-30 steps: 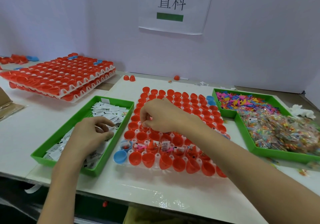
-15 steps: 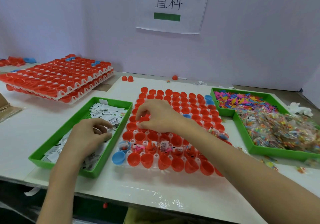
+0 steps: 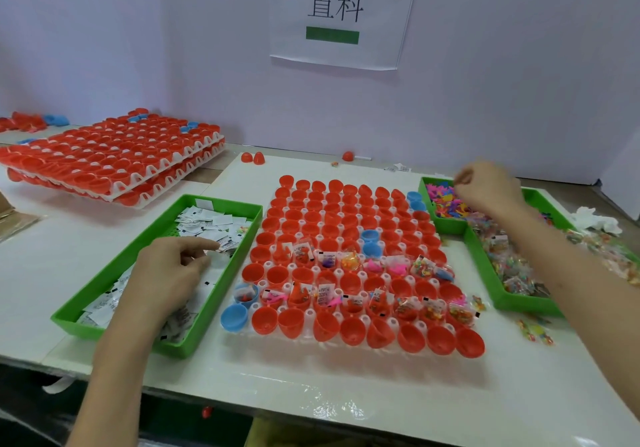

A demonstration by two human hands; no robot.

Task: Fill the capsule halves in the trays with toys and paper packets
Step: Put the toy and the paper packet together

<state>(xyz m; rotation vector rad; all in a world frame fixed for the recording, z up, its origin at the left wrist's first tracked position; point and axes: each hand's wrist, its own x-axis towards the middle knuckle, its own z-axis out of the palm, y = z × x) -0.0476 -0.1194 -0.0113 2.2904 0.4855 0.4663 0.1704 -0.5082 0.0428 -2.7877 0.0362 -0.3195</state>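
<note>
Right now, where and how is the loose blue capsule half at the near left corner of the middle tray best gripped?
Take the blue capsule half by its rim, coming from above and the left: its mouth faces up, red capsule halves crowd its right side, and the green tray of paper packets leaves little room left.

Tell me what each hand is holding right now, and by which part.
Left hand pinches a paper packet by its edge over the green tray. Right hand is blurred; any hold cannot be told.

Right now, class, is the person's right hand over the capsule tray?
No, the right hand is above the green toy tray, beside the capsule tray.
</note>
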